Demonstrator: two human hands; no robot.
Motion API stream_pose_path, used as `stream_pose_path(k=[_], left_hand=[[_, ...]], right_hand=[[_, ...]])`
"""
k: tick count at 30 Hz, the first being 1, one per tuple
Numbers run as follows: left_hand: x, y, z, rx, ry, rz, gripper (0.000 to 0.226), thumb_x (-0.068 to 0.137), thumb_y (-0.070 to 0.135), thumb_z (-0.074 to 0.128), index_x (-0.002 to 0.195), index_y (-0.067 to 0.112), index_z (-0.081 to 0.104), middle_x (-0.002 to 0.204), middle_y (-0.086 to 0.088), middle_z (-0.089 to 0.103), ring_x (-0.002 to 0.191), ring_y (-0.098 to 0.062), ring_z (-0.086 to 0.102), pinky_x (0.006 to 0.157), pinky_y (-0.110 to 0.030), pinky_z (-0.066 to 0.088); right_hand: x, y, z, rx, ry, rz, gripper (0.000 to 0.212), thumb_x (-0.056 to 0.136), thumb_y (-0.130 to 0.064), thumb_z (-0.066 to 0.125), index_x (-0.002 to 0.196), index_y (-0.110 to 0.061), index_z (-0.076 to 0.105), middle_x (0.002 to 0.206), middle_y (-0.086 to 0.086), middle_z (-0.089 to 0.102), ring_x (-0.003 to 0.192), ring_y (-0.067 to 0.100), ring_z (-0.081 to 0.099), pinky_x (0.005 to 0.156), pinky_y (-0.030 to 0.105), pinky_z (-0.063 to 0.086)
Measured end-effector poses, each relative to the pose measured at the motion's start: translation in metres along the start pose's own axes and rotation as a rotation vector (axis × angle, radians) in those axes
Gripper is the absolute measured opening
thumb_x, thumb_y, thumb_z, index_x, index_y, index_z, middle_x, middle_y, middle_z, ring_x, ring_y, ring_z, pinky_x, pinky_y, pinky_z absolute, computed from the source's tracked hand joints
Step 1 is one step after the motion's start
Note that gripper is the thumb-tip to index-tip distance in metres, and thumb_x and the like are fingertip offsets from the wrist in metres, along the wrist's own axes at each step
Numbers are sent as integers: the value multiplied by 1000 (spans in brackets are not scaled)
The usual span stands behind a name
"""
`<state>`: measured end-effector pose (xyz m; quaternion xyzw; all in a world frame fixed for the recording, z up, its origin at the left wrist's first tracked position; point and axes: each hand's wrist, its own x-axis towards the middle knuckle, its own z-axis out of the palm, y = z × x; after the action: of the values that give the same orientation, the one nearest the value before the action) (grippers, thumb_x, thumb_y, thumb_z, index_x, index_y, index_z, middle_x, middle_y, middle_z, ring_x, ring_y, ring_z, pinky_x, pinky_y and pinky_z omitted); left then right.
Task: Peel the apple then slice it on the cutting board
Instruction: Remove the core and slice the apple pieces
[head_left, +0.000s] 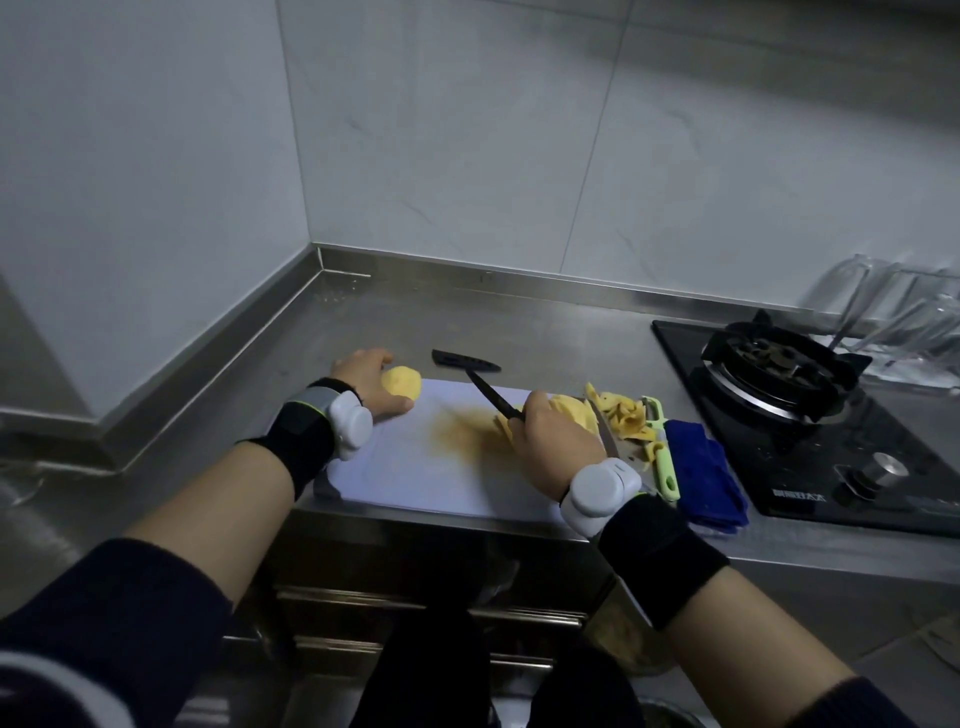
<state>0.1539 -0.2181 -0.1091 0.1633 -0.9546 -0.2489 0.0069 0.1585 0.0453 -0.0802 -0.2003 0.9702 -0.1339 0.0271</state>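
left grip (370, 384) curls around a peeled, pale yellow apple piece (401, 384) at the far left corner of the white rectangular cutting board (415, 467), which lies on the grey steel tabletop (363, 322). right grip (553, 434) holds the handle of a black-bladed knife (491, 392), its tip pointing away and to the left over the board. pale yellow apple slices (574, 410) lie just behind this hand. beside them are a heap of yellow peels (623, 415), a light green peeler (662, 452) and a dark blue cloth (706, 467). a black knife sheath (465, 360) lies beyond the board.
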Motion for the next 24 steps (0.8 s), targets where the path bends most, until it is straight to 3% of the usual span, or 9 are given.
stream_pose_path(k=[7,11,13,18,24], left_hand=[[-7,2,7,-29,25,51,62,70,39,81,122,18,55,128,-9,53,116,-33,51,98,-44,44],[-27,14,16,-58,-1,94,69,55,57,75,112,25,52,116,-1,49,108,-27,51,98,-42,43],[-36,22,26,-2,32,112,63,62,59,76,108,26,48,110,2,45,109,-26,47,99,-41,40],[-54,44,48,19,69,164,60,65,63,73,101,27,41,113,-1,47,109,-28,44,94,-44,40],[-58,59,53,34,57,166,63,66,69,70,104,25,45,114,0,49,110,-26,45,92,-42,39]], right_hand=[[-4,5,0,-63,-1,2,25,102,-33,34,107,-11,42,96,12,64,78,32,57,64,36,41],[-10,10,4,-150,-47,4,20,102,-26,34,111,-10,41,93,10,62,82,32,60,67,36,41],[-14,13,5,-201,-50,-5,19,102,-25,34,111,-10,40,97,10,62,87,33,62,68,36,41],[-19,17,5,-270,-33,-7,16,100,-21,38,110,-9,43,100,11,63,88,33,62,66,36,41],[-23,18,5,-272,-43,34,16,99,-17,37,110,-8,43,101,12,62,89,34,61,66,37,39]])
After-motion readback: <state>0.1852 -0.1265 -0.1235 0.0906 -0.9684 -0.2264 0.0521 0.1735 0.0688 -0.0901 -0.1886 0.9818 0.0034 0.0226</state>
